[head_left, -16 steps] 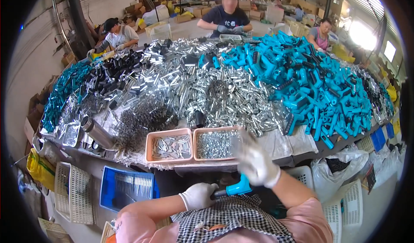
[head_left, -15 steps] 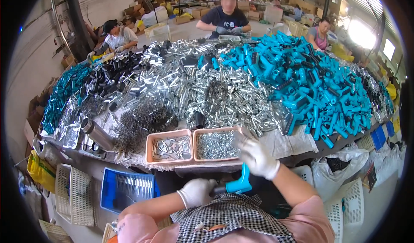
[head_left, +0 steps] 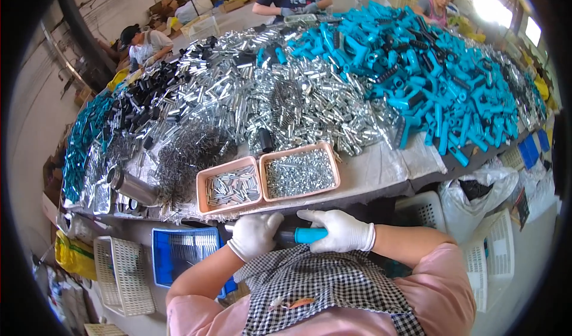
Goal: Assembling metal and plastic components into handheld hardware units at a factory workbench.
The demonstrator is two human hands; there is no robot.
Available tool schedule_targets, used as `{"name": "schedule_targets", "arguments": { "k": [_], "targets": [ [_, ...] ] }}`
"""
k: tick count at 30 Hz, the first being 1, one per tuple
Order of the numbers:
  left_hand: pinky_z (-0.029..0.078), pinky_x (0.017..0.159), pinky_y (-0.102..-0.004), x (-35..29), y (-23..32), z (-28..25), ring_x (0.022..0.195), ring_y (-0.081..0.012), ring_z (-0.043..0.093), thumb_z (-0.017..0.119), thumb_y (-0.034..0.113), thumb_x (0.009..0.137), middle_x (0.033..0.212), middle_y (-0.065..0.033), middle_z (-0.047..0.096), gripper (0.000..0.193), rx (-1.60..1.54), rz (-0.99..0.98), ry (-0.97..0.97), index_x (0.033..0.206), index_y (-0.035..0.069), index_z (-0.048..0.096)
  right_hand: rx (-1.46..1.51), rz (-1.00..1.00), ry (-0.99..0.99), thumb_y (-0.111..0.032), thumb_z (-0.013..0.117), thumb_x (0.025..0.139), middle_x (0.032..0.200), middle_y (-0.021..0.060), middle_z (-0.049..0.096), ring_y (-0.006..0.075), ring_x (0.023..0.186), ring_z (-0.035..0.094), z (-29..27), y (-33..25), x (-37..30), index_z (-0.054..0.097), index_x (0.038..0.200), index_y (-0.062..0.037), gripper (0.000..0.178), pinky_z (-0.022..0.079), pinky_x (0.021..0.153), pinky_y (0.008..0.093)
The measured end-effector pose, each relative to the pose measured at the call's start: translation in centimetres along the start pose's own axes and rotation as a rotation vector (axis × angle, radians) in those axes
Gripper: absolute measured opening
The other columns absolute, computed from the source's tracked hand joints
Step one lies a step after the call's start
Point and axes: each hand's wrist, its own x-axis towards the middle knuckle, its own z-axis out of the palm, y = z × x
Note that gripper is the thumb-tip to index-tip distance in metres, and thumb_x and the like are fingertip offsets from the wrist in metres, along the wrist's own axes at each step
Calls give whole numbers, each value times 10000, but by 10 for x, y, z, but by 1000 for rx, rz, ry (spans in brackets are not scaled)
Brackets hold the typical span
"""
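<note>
My left hand point(head_left: 255, 236), in a white glove, is closed around the dark end of a teal pistol-shaped handle point(head_left: 310, 235) in front of my chest. A thin metallic tip pokes out at the left of that hand. My right hand point(head_left: 344, 231), gloved too, grips the teal end from the right. Its palm hides most of the teal part. Just beyond my hands, at the table's front edge, two pink trays stand side by side. The left tray point(head_left: 201, 194) holds small metal pins; the right tray point(head_left: 336, 187) holds tiny shiny metal pieces.
Behind the trays lie heaps of silver tubes point(head_left: 220, 91), dark springs point(head_left: 190, 160) and teal handles point(head_left: 441, 106). A steel flask point(head_left: 132, 187) lies at the left. Blue point(head_left: 156, 258) and white baskets point(head_left: 122, 276) stand below the table. Three people work around the far side.
My right hand has come down from above the right tray and now grips the teal handle. The handle has turned more level. The view has tilted downward.
</note>
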Motion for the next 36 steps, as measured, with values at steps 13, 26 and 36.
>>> {"name": "schedule_targets", "arguments": {
  "k": [13, 26, 36],
  "targets": [
    [505, 516, -339, 33, -4, -23, 564, -206, 593, 480, 547, 999, 777, -112, 600, 596, -1592, -545, 542, 1143, -29, 536, -301, -608, 39, -409, 777, 732, 1036, 163, 630, 339, 937, 631, 25, 35, 25, 498, 1410, -54, 814, 522, 794, 439],
    [468, 635, -281, 6, -4, 19, 679, -174, 606, 609, 521, 946, 796, -98, 642, 598, -1636, -351, -334, 1118, -52, 599, -887, 280, 630, -208, 661, 798, 832, 189, 704, 332, 819, 710, -114, 124, 90, 687, 838, -66, 150, 563, 721, 438],
    [469, 666, -263, 16, 45, -1, 704, -114, 547, 508, 182, 1022, 880, -44, 605, 283, -1468, -390, -267, 1210, -21, 566, 218, -222, 101, -76, 769, 793, 987, 61, 688, 151, 905, 653, -64, 24, 8, 660, 1013, -43, 247, 528, 832, 309]
  ]
}}
